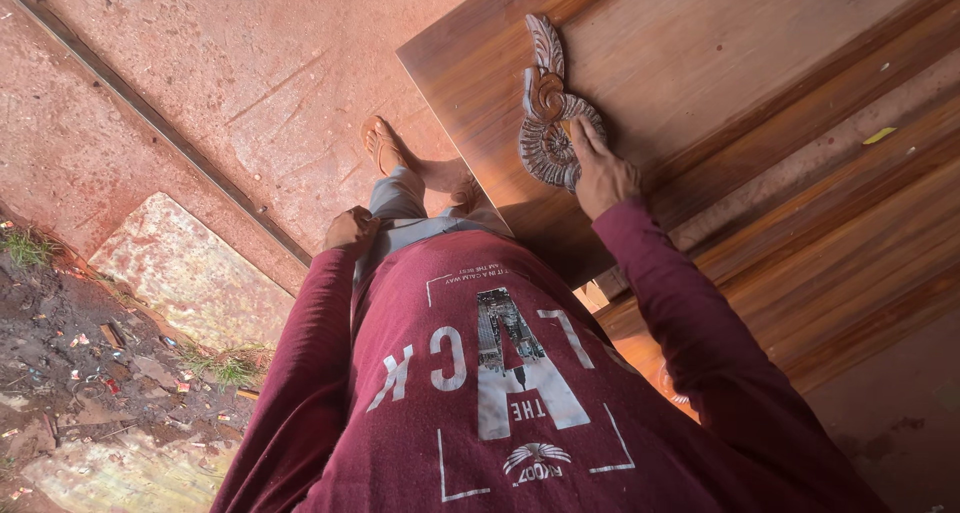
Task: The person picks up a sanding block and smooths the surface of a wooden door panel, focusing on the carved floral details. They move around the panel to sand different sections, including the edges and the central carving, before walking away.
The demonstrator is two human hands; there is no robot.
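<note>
Maroon long-sleeved shirt (470, 393) with a pale printed panel fills the bottom of the view, closest to the lens, with grey trousers (400, 208) and a sandalled foot (383, 145) beyond it at about 12 o'clock.

From the shirt, the right hand (603, 173) reaches out toward 1 o'clock and rests flat, fingers extended and slightly spread, on the carved wooden ornament (550, 113). It presses rather than grasps: nothing is enclosed in the palm. The fingertips lie on the lower, shell-like scroll of the carving. The ornament's long axis runs roughly 12 to 6 o'clock, with a feathered leaf tip at the far end, a tight spiral in the middle and the wide ribbed curl nearest the hand. So the carving lies directly ahead of the fingers, stretching away from them.

The left hand (350, 231) sits at about 9 o'clock from the right one, well apart from the carving, curled loosely against the hip; whether it has anything in it cannot be told. The right hand is plainly the nearer to the ornament.

The carving lies on a varnished wooden panel (720, 63), near its left edge, with stepped mouldings running diagonally toward 4 o'clock. Below it spreads a reddish concrete floor (230, 83), crossed by a dark metal strip (160, 123), with littered muddy ground (70, 373) at 8 o'clock.
</note>
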